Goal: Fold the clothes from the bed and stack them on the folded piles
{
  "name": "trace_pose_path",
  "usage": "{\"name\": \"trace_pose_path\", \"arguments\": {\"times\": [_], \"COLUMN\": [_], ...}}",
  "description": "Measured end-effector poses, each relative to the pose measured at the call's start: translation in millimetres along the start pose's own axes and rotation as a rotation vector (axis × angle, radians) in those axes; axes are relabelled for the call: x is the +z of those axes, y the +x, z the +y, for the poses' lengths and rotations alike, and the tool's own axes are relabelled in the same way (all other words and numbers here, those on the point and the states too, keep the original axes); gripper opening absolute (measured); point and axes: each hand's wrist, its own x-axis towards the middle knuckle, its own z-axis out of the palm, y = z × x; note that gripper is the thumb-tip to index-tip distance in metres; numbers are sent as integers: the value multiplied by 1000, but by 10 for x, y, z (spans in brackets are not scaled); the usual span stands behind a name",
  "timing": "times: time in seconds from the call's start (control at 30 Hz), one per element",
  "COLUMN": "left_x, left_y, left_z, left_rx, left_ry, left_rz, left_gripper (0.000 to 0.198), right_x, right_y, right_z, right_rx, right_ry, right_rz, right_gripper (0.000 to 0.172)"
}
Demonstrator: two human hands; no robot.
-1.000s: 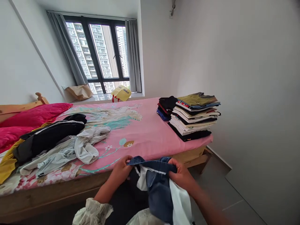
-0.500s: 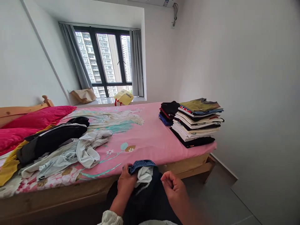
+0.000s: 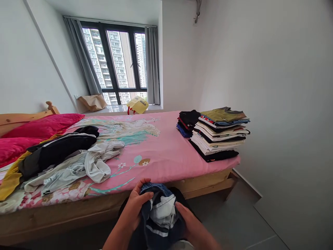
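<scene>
A pair of dark blue jeans [image 3: 156, 189] is bunched up in front of me at the near edge of the bed. Its waist opening faces me, and white pocket lining [image 3: 164, 208] shows inside. My left hand [image 3: 136, 205] grips the left side of the waistband, with the thumb inside the opening. On the opposite side, my right hand [image 3: 188, 217] holds the cloth, its fingers partly hidden by the fabric. The legs of the garment hang low, and their ends cannot be made out.
On the pink bedsheet [image 3: 166, 152], a tall stack of folded clothes [image 3: 218, 139] stands at the right, beside a smaller dark stack [image 3: 187, 121]. Loose clothes [image 3: 70, 156] lie at the left near red pillows [image 3: 47, 126]. A wooden bed frame [image 3: 208, 187] runs along the front.
My right hand has moved from the air onto the right side of the jeans. The waist opening is spread wider, showing more white lining. My left hand keeps its hold.
</scene>
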Motion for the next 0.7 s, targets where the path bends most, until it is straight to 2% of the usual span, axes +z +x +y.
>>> {"name": "trace_pose_path", "arguments": {"times": [0.07,0.13,0.2,0.27,0.33,0.37,0.43,0.47,0.53,0.6,0.63,0.67,0.7], "left_x": [74,109,61,-72,-229,-285,-298,-247,-70,100,143,147,112], "left_y": [-43,-59,-39,25,113,156,206,204,134,1,-72,-138,-190], "left_z": [-45,-109,-141,-83,99,235,559,727,1019,1181,1198,1170,1103], "left_rx": [7,15,53,168,276,314,383,446,700,1079,1262,1390,1447], "left_ry": [32,91,270,582,904,1019,1132,1139,1065,871,752,666,643], "left_rz": [11,29,-19,-104,-79,-32,47,59,96,267,376,461,498], "left_gripper": [62,57,48,36,30,30,34,36,39,42,41,40,38], "right_x": [182,260,181,-37,-295,-396,-481,-465,-368,-284,-276,-297,-343], "right_y": [-80,-101,-74,9,161,252,394,419,353,179,76,-24,-113], "right_z": [-111,-244,-368,-501,-701,-843,-1213,-1418,-1774,-1912,-1868,-1753,-1580], "right_rx": [33,-8,-103,-178,-220,-213,-170,-215,-432,-745,-856,-917,-913], "right_ry": [85,95,-49,-308,-614,-770,-1022,-1086,-1103,-1022,-988,-980,-1012], "right_rz": [-94,-140,-145,-150,-116,-21,130,170,287,514,589,603,533], "right_gripper": [57,69,65,53,51,55,58,54,49,48,49,47,44]}}
